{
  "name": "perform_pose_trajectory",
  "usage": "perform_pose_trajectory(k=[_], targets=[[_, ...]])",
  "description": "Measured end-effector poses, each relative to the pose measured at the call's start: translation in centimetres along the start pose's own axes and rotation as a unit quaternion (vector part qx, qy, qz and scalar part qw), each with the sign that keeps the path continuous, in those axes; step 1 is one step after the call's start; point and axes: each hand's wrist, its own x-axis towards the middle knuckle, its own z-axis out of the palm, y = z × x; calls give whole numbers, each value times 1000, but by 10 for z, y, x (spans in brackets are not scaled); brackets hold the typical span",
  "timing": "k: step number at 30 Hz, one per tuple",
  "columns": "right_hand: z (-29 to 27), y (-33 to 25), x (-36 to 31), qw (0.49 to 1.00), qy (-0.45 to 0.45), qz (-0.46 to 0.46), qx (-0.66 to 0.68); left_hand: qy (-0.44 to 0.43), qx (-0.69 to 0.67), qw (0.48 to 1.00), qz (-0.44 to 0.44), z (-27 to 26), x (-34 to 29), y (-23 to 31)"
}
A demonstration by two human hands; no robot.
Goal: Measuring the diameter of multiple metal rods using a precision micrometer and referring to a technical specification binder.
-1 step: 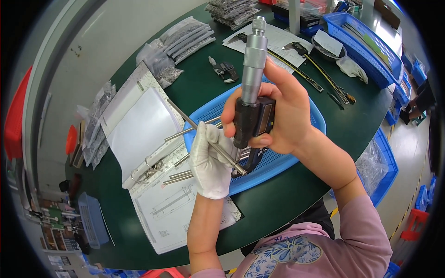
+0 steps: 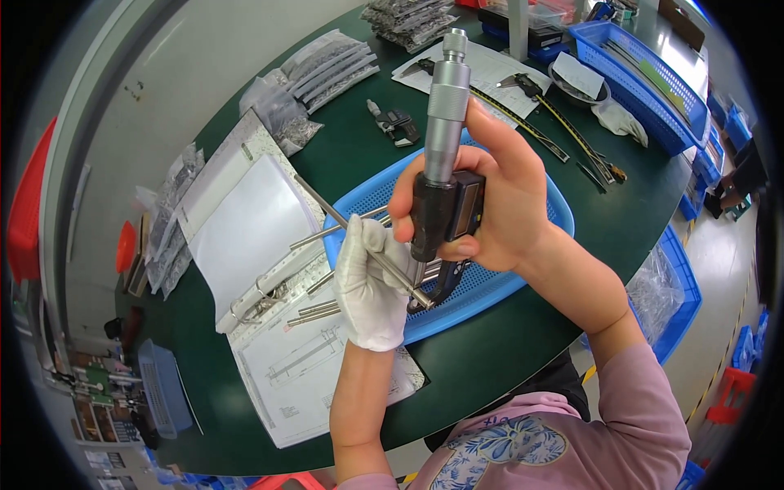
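My left hand point(image 2: 369, 286), in a white glove, is closed around a thin metal rod point(image 2: 324, 204) that slants down to the right. Bare and wrapped around a digital micrometer point(image 2: 441, 155), my right hand point(image 2: 508, 192) keeps the tool upright with its silver thimble at the top. The rod's lower end lies at the micrometer's jaws; whether both faces touch it I cannot tell. Beneath both hands stands a blue perforated basket point(image 2: 541, 237). More metal rods point(image 2: 317, 310) stick out over its left side, partly hidden by my glove.
An open ring binder point(image 2: 253, 212) with a drawing sheet point(image 2: 298, 376) lies at the left. Behind are a second micrometer point(image 2: 395, 124), two calipers point(image 2: 563, 122) on paper and bagged parts point(image 2: 331, 65). A blue basket point(image 2: 645, 86) stands at the far right of the green table point(image 2: 523, 327).
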Motion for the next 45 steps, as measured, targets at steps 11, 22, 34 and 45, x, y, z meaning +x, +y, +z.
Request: perform_pose_trajectory(k=[11, 22, 34, 45], targets=[[-7, 4, 0, 996, -30, -30, -76, -100, -76, 992, 7, -17, 0, -3], [-1, 3, -3, 999, -15, -9, -40, -136, -87, 987, -7, -10, -1, 0], [2, 0, 3, 999, 41, 13, 8, 0, -15, 1000, 14, -8, 2, 0], [-6, 2, 3, 1000, -6, 4, 0, -295, -141, 945, -13, -37, 16, -3]])
